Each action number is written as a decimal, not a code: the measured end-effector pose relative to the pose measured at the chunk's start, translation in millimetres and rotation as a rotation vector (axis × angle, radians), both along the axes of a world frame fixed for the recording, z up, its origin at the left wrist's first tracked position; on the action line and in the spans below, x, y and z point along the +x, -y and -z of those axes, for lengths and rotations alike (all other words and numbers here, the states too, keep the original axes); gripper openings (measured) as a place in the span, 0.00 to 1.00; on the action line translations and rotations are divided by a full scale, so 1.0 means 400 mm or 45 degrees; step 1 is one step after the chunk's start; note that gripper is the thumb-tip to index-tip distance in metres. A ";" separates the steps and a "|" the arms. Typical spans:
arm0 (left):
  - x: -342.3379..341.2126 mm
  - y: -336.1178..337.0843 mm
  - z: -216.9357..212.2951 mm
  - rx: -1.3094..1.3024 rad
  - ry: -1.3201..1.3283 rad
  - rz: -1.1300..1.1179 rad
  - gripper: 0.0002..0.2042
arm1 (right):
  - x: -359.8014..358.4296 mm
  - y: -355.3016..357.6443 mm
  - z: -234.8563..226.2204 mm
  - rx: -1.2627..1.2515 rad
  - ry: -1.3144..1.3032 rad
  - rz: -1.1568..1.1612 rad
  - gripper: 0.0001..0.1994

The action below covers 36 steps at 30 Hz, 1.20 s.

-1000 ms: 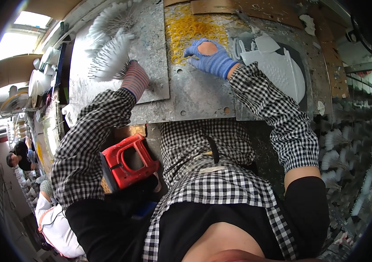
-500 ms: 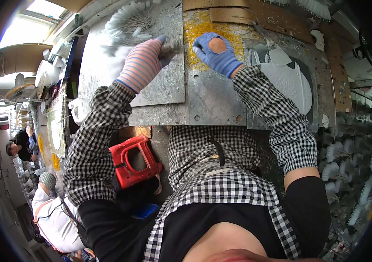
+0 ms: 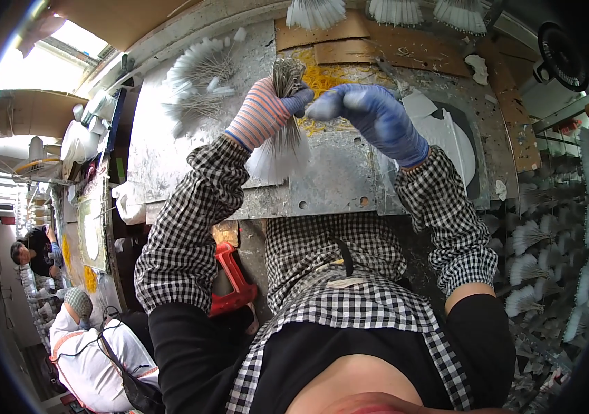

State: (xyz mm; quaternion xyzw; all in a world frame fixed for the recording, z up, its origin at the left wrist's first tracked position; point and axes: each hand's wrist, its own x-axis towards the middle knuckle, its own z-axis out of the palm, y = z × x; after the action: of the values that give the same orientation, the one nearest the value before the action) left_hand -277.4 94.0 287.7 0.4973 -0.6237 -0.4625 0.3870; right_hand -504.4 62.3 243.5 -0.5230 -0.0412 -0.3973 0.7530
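Note:
My left hand [image 3: 263, 114], in a pink and grey striped glove, is closed around a bundle of thin wire-stemmed brushes [image 3: 286, 77]. The looped wire ends point away from me, and the white bristles fan out below the fist toward me. Close by on the right is my right hand [image 3: 377, 121] in a blue glove, fingers bent and bunched toward the bundle. Its fingertips are blurred, and whatever they may hold cannot be made out. Beyond both hands lies a pile of yellow rubber bands [image 3: 319, 77], partly covered by them.
More white brushes [image 3: 194, 79] lie loose on the grey board at the left. A white plate-like piece [image 3: 457, 145] is on the table's right. Brush bundles stand along the far edge [image 3: 394, 12]. A red plastic stool [image 3: 234, 279] stands below. Two other people are at the left.
My left hand has moved right and lifted the brush bundle into plain view. My right hand has left the rubber bands, turned, and moved right and nearer to me. The head view has shifted.

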 end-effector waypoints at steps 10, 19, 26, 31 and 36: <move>-0.073 0.000 0.037 -0.350 0.206 0.269 0.16 | 0.008 -0.028 -0.112 -0.963 -0.706 1.047 0.45; -0.176 -0.026 0.025 -0.271 0.391 0.487 0.14 | -0.044 0.164 -0.015 0.039 -1.542 0.834 0.38; -0.110 0.022 -0.005 0.087 -0.486 0.339 0.11 | -0.028 0.119 -0.142 -0.239 -0.147 0.382 0.34; -0.097 0.041 0.016 -0.403 -0.017 0.383 0.15 | 0.054 0.080 -0.225 -1.501 -0.757 0.836 0.21; -0.137 -0.031 0.011 -0.418 0.132 0.185 0.19 | 0.089 0.077 -0.214 -1.594 -0.851 1.046 0.12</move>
State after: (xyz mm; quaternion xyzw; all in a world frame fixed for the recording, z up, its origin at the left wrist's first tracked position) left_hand -332.2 106.3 283.1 0.4044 -0.7440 -0.3552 0.3959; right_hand -468.8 31.6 329.3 -0.9106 0.1661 -0.3679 0.0885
